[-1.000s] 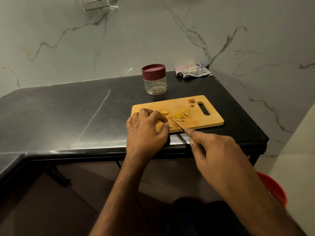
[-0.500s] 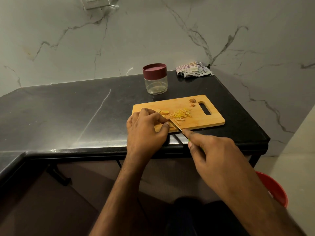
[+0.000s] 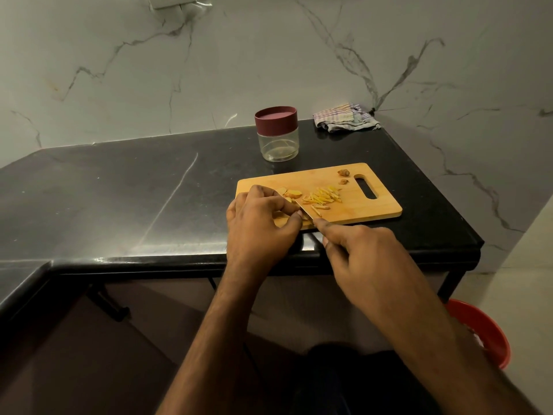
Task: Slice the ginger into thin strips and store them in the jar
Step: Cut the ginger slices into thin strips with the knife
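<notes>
Black counter (image 3: 119, 190) — left hand (image 3: 260, 223) grip pinching half-hidden ginger (image 3: 291, 193); right hand (image 3: 359, 253) clasping knife (image 3: 306, 211), handle hidden.

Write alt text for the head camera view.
A person's left hand holds ginger on a wooden cutting board while the right hand slices with a knife; cut strips lie beside a lidded jar.

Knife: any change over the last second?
The knife slid left along the board, closer to the left hand, with the right hand following. Both hands kept their grip: the left on the ginger, the right on the knife. Strips, jar and cloth stayed put.
</notes>
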